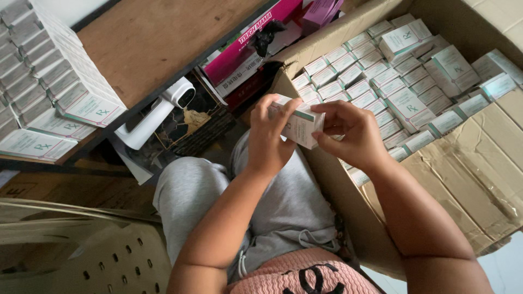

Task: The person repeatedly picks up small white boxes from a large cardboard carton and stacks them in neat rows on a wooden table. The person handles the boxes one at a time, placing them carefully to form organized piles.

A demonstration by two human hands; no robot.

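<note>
Two hands are showing — the left hand (271, 142) and the right hand (353, 135) — and between them they are holding one small white carton (301, 125). One large cardboard box (463, 179) is lying open, carrying dozens of the same white cartons (376, 71), too many to count exactly. One wooden counter (158, 43) is bearing a further stack of cartons (49, 81), again dozens. One white camera (177, 95) and one pink box (250, 41) are sitting below.
</note>
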